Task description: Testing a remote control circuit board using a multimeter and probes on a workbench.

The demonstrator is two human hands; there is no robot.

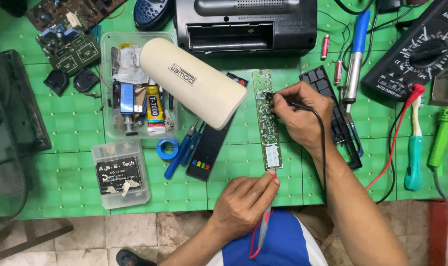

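Observation:
A long narrow green circuit board (pixel 266 118) lies lengthwise on the green mat. My right hand (pixel 303 116) holds a black test probe (pixel 272 96) with its tip on the board's upper part. My left hand (pixel 246 202) grips a red test probe (pixel 267 216), its tip touching the board's near end by a white patch. Black and red leads run from the probes toward a black multimeter (pixel 421 49) at the upper right.
A cream desk lamp head (pixel 194 81) hangs over a clear tray of small parts (pixel 135 88). A black remote case (pixel 209 148) lies left of the board, its back cover (pixel 332 118) to the right. A black radio (pixel 246 24), soldering iron (pixel 354 59), brushes and a screwdriver box (pixel 121 175) surround them.

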